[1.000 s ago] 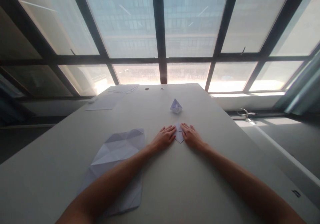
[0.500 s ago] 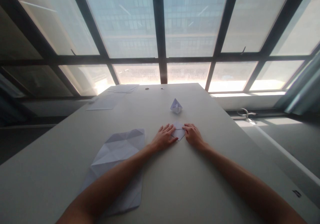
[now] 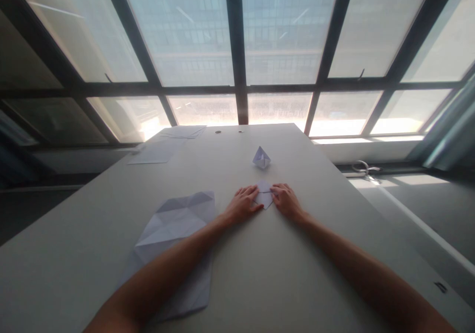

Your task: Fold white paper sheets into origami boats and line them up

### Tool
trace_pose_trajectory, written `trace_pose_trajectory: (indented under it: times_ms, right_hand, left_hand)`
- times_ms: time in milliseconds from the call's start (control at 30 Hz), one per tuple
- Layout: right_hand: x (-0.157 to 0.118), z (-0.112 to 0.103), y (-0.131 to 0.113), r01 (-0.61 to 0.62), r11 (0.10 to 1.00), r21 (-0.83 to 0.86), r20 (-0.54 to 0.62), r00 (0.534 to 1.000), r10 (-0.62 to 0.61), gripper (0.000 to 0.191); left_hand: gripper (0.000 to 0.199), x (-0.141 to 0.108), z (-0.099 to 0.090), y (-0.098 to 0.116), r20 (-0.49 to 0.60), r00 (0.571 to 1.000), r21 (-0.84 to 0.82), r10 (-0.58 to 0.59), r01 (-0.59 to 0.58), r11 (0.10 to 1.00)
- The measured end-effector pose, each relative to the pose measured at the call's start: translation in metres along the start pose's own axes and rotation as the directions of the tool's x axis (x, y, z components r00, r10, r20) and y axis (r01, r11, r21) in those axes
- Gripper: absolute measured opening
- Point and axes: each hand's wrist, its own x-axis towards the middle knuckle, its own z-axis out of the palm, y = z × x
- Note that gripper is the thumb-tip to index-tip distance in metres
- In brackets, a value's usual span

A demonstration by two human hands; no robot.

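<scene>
While a small folded paper (image 3: 264,200) lies on the white table (image 3: 245,283) in front of the person, just nearer than a finished-looking paper boat, two bare hands meet it from opposite sides. The left hand (image 3: 243,203) rests palm down over the paper's left edge, its fingers extended and pointing forward, its thumb stretched out towards the near corner; it is spread and flattened, holding the piece down rather than clasping it. The right hand (image 3: 286,199) is more bent, with the fingertips gathered at the right edge; whether they pinch a flap or merely press on it, I cannot tell. Both forearms run in from the bottom corners and converge on the paper. The piece itself is pale, slightly lilac in this light, with a dark line across its middle and a blunt point towards the person; its sides are partly hidden by fingers. Beyond it stands the boat (image 3: 261,159), with a peaked middle. Left of the hands, partly under the left forearm, spreads a larger creased sheet (image 3: 181,219), and farther off loose sheets (image 3: 156,152) lie near the far left edge.
</scene>
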Motion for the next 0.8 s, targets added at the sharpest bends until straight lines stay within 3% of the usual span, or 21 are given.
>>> trace_pose_trajectory:
  times_ms: [467,600,800]
  right_hand:
    - [0.000,-0.002,0.001,-0.069,0.997,0.039,-0.049,0.996,0.071,0.026]
    - [-0.001,-0.003,-0.003,-0.036,0.999,-0.020,0.031,0.999,0.037,0.026]
    - [-0.002,-0.012,-0.008,0.069,0.996,-0.052,0.166,0.984,-0.059,0.046]
  left_hand:
    - [0.052,0.000,-0.006,0.000,-0.051,0.998,-0.057,0.047,-0.050,0.997]
    - [0.054,0.000,-0.006,0.002,-0.039,0.999,-0.046,0.024,-0.026,0.999]
    - [0.061,0.002,-0.010,0.004,-0.042,0.999,-0.070,0.013,-0.016,0.997]
